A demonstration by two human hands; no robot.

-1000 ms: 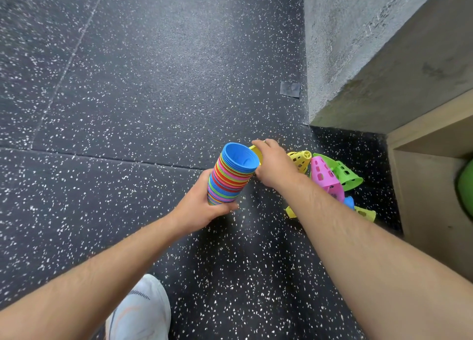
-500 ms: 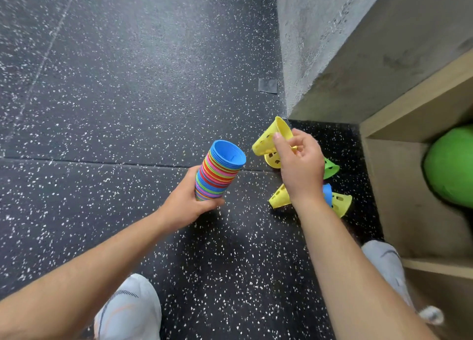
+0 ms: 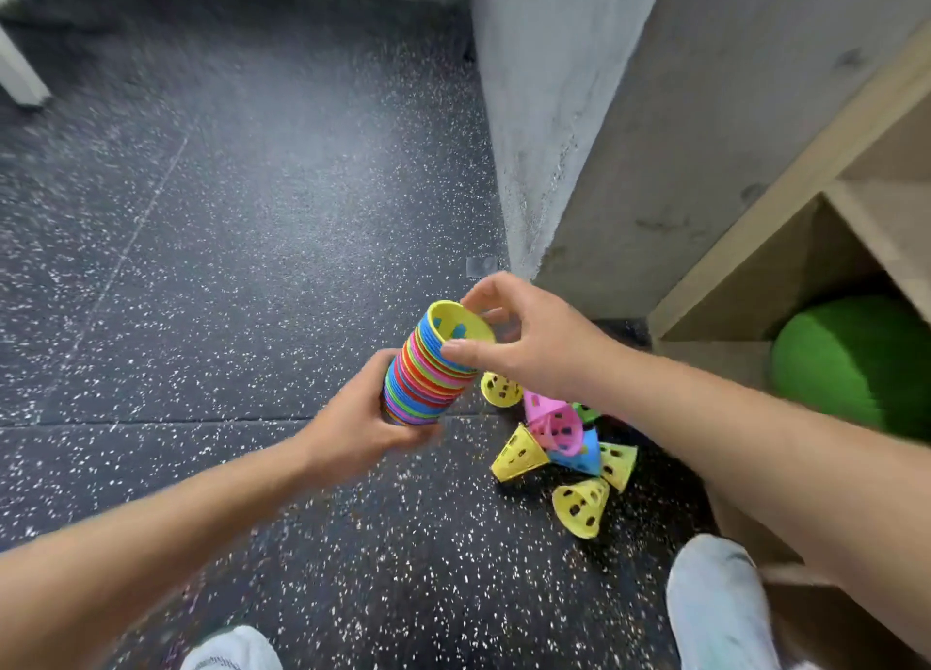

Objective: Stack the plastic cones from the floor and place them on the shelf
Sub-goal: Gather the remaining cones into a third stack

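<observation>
Multicoloured cone stack (image 3: 428,377) is gripped low by the left hand (image 3: 352,427) and held tilted above the floor (image 3: 252,266) | yellow cone (image 3: 461,322) is seated on the stack's top, rim pinched by the right hand (image 3: 534,342) | loose cones (image 3: 554,447) are scattered on the floor right of the stack | shelf (image 3: 755,276) is seen further right

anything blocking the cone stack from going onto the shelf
No barrier shows between the stack, held by the left hand and right hand, and the shelf. A green ball fills much of the nearest compartment, though; loose cones lie on the floor in front.
</observation>
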